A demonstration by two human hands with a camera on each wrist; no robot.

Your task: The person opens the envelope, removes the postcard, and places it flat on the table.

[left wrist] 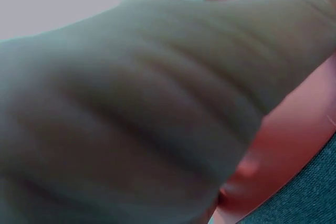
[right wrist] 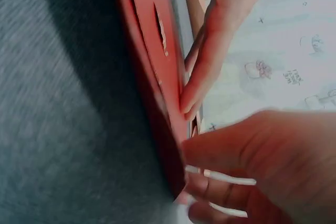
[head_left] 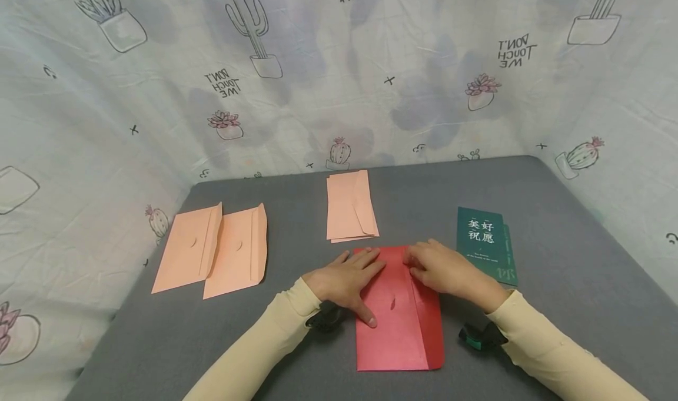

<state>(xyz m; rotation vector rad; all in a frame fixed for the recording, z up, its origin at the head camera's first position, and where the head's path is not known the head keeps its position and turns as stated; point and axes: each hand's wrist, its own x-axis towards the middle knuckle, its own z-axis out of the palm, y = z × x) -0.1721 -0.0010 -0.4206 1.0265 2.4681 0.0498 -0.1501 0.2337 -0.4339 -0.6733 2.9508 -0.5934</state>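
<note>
A red envelope lies before me on the grey table, with a small slit in its middle and a long flap along its right side. My left hand rests flat on its upper left part, fingers spread and thumb reaching toward the slit. At the envelope's upper right, my right hand pinches the flap's edge between thumb and curled fingers. In the right wrist view the flap stands a little raised from the envelope, and the thumb is against its edge. The left palm fills most of the left wrist view.
Two peach envelopes with raised flaps overlap at the left. More peach envelopes lie stacked at the back middle. Dark green cards with white lettering lie right of my right hand. A cactus-printed cloth hangs around the table.
</note>
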